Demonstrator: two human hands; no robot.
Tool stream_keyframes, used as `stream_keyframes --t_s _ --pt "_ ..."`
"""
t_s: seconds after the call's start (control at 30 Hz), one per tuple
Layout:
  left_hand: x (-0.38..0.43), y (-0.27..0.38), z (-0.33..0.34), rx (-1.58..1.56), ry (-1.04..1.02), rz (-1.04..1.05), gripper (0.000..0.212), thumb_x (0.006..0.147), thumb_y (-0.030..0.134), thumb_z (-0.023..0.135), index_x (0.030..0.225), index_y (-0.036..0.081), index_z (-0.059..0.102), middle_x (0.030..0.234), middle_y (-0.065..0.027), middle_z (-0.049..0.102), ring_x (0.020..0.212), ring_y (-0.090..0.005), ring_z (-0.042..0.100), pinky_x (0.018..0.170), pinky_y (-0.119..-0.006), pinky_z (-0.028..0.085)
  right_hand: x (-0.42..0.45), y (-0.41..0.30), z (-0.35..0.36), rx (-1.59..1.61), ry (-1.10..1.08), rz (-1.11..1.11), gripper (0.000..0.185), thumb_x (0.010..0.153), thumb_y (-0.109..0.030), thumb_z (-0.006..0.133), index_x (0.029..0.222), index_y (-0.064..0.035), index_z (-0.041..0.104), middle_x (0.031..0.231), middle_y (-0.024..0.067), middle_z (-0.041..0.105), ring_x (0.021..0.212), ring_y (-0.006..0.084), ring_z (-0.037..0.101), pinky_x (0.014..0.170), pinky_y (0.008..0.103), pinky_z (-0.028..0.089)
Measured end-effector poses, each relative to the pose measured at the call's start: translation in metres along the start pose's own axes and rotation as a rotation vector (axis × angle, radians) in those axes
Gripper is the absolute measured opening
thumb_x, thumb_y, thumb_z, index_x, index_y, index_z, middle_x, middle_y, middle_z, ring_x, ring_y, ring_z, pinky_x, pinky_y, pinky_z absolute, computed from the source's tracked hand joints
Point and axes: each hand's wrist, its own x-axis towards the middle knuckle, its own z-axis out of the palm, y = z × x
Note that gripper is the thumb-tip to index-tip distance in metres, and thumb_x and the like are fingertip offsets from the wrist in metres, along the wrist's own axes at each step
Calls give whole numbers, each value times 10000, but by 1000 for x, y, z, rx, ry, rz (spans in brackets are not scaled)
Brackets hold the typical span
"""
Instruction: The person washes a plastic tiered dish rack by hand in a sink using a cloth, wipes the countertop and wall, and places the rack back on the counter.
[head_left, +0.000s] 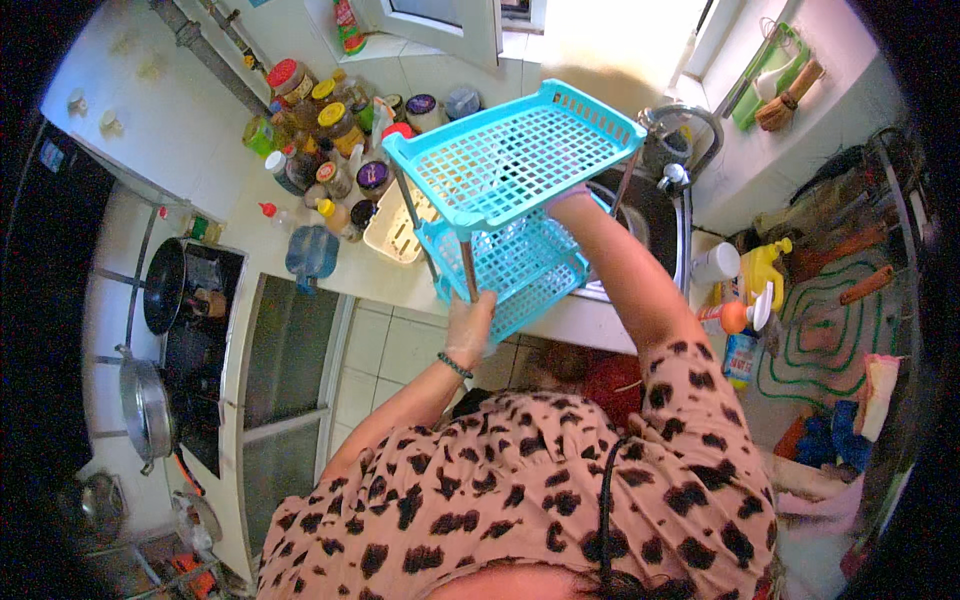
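Observation:
A turquoise plastic tiered rack (517, 161) with perforated shelves and metal posts stands tilted in front of me, partly over the counter's front edge. My left hand (472, 322) is closed around a front post below the top shelf; a dark bead bracelet circles that wrist. My right hand (566, 196) reaches beneath the top shelf from the right. Its fingers are mostly hidden by the shelf, so what they touch does not show. Just left of the rack lies a cream plastic basket (397, 229) with slots.
Jars and bottles (330, 135) crowd the counter's back left corner. Behind the rack are a sink (660, 225) and a curved faucet (697, 112). Cleaning bottles (761, 274) stand at the right. A wok (166, 285) sits at the left, and a window sash (450, 30) stands ajar above.

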Motion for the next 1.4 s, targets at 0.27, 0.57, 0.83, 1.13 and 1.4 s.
stream_keyframes --t_s 0.27,0.57,0.83,1.13,1.4 --pt "2 17 -20 -60 -4 -32 107 794 203 569 781 108 520 570 56 425 448 -60 375 406 -228 270 -4 -121 -39 214 -362 -59 361 776 -201 597 1111 -66 591 1144 196 565 1043 360 543 911 417 422" --pt "2 9 -12 -25 -40 -12 89 807 178 550 797 96 517 569 61 395 452 -50 362 402 -231 262 -11 -46 -34 147 -134 527 361 869 -199 455 1204 -94 539 1278 108 506 1167 266 481 996 385 358" --pt "11 0 -23 127 -69 -146 347 752 186 584 1016 -5 464 750 -37 542 665 -146 511 606 -321 428 3 -59 5 -244 -99 136 391 825 -323 521 1136 -96 588 1195 133 560 1105 298 524 951 447 381" --pt "6 5 -26 71 -94 -151 360 750 179 598 1033 12 452 751 -31 538 600 -112 482 537 -275 399 1 -117 46 473 -821 -95 319 733 -207 579 1023 -90 643 971 173 641 899 286 619 801 389 472" --pt "5 -13 -11 192 -56 22 390 779 180 597 1090 1 443 873 -82 582 756 -167 551 667 -325 444 -36 -97 -96 395 -1130 -246 324 726 -288 603 1008 -142 667 951 110 663 838 253 613 775 360 464"
